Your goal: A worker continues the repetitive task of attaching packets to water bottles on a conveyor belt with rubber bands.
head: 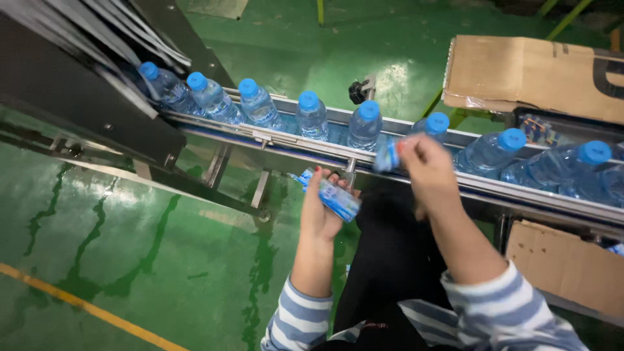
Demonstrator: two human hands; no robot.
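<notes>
Beside the conveyor (338,155), left hand (318,214) gripping labels (338,198) slanting down-right, right hand (426,162) pinching one label (389,156) upright.

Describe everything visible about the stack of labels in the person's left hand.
The stack of labels is a flat, thin bundle of blue and white printed sleeves, glossy like plastic film. It lies tilted across the left hand, gripped between thumb and fingers, below the conveyor rail. One end pokes out towards the rail. The print is too blurred to tell.

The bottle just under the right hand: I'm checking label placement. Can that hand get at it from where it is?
Probably yes. The right hand hovers by the bottle on the conveyor, with nothing between them. Its fingers already pinch a label, though.
</notes>
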